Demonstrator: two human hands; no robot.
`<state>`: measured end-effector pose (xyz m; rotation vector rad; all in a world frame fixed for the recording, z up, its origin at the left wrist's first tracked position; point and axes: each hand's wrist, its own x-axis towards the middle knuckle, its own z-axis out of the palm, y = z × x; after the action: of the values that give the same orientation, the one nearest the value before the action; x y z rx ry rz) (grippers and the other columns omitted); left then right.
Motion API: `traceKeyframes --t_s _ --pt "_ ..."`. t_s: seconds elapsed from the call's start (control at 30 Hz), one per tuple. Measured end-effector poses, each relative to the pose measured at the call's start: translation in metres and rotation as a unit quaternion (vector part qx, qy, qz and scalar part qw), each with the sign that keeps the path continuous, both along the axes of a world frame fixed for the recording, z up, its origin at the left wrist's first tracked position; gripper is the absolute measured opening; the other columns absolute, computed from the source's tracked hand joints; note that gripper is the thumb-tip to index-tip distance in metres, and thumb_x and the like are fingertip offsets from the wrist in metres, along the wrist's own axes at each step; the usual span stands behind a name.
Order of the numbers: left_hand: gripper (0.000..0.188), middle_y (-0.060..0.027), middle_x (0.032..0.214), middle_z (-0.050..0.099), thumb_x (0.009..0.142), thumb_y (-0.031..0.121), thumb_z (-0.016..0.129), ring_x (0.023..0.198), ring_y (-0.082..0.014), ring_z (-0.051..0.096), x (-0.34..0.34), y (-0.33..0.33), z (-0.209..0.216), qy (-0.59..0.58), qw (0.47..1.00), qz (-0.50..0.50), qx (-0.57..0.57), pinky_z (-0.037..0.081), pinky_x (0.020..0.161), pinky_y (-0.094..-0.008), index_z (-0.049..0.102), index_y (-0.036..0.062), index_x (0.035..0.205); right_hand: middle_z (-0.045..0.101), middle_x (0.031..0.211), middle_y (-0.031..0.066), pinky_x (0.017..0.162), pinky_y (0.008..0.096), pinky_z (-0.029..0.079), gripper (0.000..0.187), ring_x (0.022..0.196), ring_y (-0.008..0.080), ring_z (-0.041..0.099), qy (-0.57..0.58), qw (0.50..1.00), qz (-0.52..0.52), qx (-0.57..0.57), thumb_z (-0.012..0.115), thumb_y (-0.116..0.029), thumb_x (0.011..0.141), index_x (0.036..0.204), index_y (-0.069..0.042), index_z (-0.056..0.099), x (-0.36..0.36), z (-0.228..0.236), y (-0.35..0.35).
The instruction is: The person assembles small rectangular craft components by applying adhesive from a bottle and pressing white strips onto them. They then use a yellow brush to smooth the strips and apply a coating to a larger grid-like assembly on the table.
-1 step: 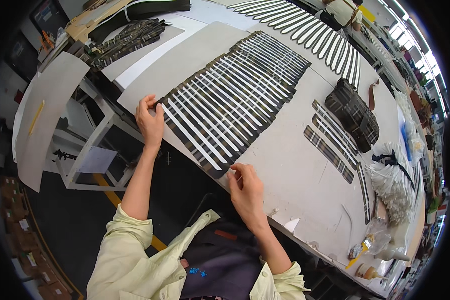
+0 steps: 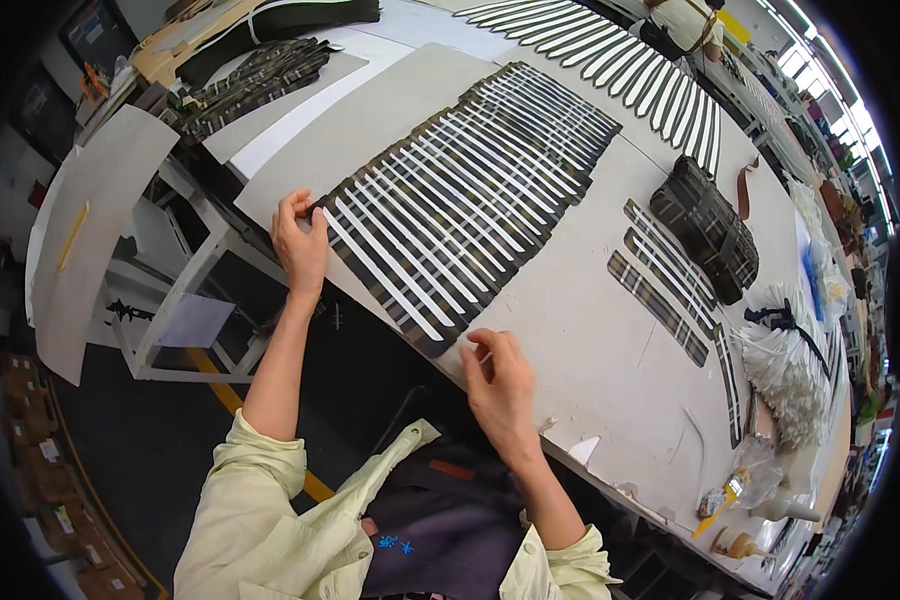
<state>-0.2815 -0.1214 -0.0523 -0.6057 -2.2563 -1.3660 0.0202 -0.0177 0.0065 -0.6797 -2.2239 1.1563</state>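
Observation:
Dark plaid strips [image 2: 470,190], each with a narrow white strip along it, lie side by side and overlapping on the table. The nearest strip [image 2: 385,275] runs between my two hands. At its left end, my left hand [image 2: 301,245] has its thumb and bent fingers closed about the dark tip; the exact contact is partly hidden. My right hand [image 2: 500,385] hovers just off the strip's right end, over the table edge. Its fingers are curled, the thumb stands apart, and nothing shows between them.
At right lie a plaid rolled bag-like piece [image 2: 705,230], loose plaid strips [image 2: 660,305] and a tied white bundle [image 2: 785,365]. More white-centred strips [image 2: 620,70] fan out at the back. A plaid pile [image 2: 260,85] sits far left. Bottles [image 2: 740,543] stand near the right edge.
My right hand has shifted slightly to the right, away from the near strip's end. My left hand and the strips stay as they were.

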Motion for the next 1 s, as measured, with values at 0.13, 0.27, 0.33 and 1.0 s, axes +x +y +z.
traceKeyframes --t_s 0.13,0.27,0.33,1.0 --pt "0.036 -0.0121 0.117 0.059 0.086 0.001 0.063 0.111 -0.0261 0.055 0.001 -0.013 0.0 0.06 0.996 0.05 0.05 0.044 0.093 -0.0384 0.058 0.0039 0.121 0.058 0.088 0.0084 0.059 0.0296 0.046 0.012 0.069 0.0161 0.059 0.022 0.996 -0.081 0.017 0.063 0.006 0.086 0.094 -0.003 0.065 0.039 0.016 0.046" --pt "0.03 -0.0104 0.12 0.059 0.09 0.001 0.061 0.111 -0.0223 0.056 0.025 -0.009 0.029 0.024 0.99 0.024 0.135 0.045 0.094 -0.0365 0.058 0.0009 0.12 0.057 0.085 0.0079 0.063 0.029 0.046 0.018 0.068 0.0164 0.056 -0.006 0.98 -0.162 0.114 0.059 0.013 0.08 0.09 -0.001 0.064 0.08 0.014 0.137" --pt "0.027 -0.0098 0.117 0.06 0.092 0.001 0.061 0.105 -0.0197 0.057 0.055 0.026 0.053 -0.003 0.98 -0.082 0.179 0.046 0.091 -0.0338 0.058 0.0001 0.119 0.06 0.086 0.0101 0.066 0.0334 0.048 0.011 0.07 0.0215 0.058 -0.036 0.97 -0.189 0.146 0.063 0.005 0.082 0.091 -0.002 0.066 0.093 0.007 0.182" --pt "0.019 -0.0121 0.095 0.074 0.091 0.014 0.068 0.087 -0.0205 0.071 0.237 0.236 0.068 -0.183 0.856 -0.479 -0.063 0.057 0.076 -0.0318 0.071 -0.001 0.103 0.068 0.086 0.0013 0.078 0.0295 0.051 0.008 0.084 0.012 0.063 0.456 0.801 -0.198 -0.333 0.068 -0.013 0.088 0.094 -0.008 0.07 0.157 -0.018 0.304"
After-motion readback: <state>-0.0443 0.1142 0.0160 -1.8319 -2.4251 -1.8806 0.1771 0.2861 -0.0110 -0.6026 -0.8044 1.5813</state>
